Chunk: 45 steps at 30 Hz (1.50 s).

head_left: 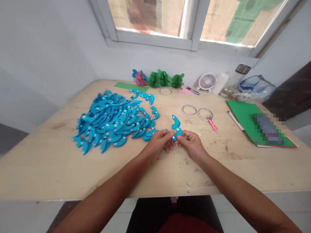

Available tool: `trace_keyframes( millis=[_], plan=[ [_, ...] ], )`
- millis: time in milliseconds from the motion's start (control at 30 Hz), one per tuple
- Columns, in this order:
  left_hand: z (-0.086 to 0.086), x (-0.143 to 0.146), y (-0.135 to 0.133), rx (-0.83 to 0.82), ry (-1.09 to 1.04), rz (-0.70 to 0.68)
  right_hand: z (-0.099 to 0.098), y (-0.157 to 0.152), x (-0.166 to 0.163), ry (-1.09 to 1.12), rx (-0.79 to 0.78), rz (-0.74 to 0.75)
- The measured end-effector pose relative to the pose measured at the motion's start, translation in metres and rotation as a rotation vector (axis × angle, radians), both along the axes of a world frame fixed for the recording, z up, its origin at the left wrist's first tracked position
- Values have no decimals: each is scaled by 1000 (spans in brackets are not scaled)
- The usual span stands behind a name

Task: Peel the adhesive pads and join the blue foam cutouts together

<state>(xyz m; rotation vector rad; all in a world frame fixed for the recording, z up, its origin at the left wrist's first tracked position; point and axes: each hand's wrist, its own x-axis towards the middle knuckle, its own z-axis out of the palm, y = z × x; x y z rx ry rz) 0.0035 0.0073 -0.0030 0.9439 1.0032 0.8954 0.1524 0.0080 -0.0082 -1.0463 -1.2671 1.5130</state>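
Between my two hands is a blue paper piece with scalloped edges and small white squares on it. My left hand pinches its lower left side between thumb and fingers. On the lower right, my right hand grips the same piece, thumb on top. The piece stands up from my fingertips, just above the table. To the left of my hands spreads a large heap of similar blue paper pieces, many with white squares on them. My fingers partly cover the held piece's lower end.
Tape rolls and pink-handled snips lie beyond my right hand. Green paper ornaments, a pink-and-blue one, a small fan and a bottle line the wall. Green sheets, a pen and a blurred object lie right.
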Motion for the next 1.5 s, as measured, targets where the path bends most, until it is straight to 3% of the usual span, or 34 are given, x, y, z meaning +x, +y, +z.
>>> trace_keyframes(
  millis=[767,1500],
  plan=[
    [2,-6,1,11,-61,-55,-3,0,2,104,-69,22],
    [10,-5,-5,35,-36,6,1,0,1,98,-69,32]
  ],
)
